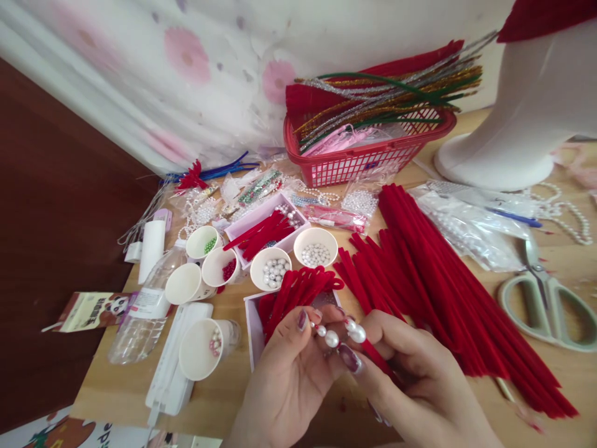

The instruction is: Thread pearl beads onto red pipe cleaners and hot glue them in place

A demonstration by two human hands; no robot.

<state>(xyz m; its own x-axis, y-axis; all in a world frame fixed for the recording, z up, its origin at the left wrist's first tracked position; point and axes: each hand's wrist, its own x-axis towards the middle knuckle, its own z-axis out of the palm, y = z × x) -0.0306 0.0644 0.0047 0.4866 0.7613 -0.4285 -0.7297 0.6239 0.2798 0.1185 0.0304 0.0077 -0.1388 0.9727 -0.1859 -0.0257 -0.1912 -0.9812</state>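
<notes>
My left hand (289, 373) and my right hand (410, 379) meet low in the middle of the view, over the wooden table (573, 379). Between their fingertips runs a short string of white pearl beads (338, 333). My left thumb and forefinger pinch the small beads at one end. My right thumb presses the larger beads at the other end, and a red pipe cleaner (377, 359) runs under that hand. Just behind the hands lies a white tray of looped red pipe cleaners (298, 289).
Paper cups of beads (275, 269) stand left of centre, one cup (200, 348) lying on its side beside a plastic bottle (144, 311). A big heap of red pipe cleaners (443, 286), scissors (545, 298), a red basket (364, 158) and a white mannequin base (513, 143) fill the right.
</notes>
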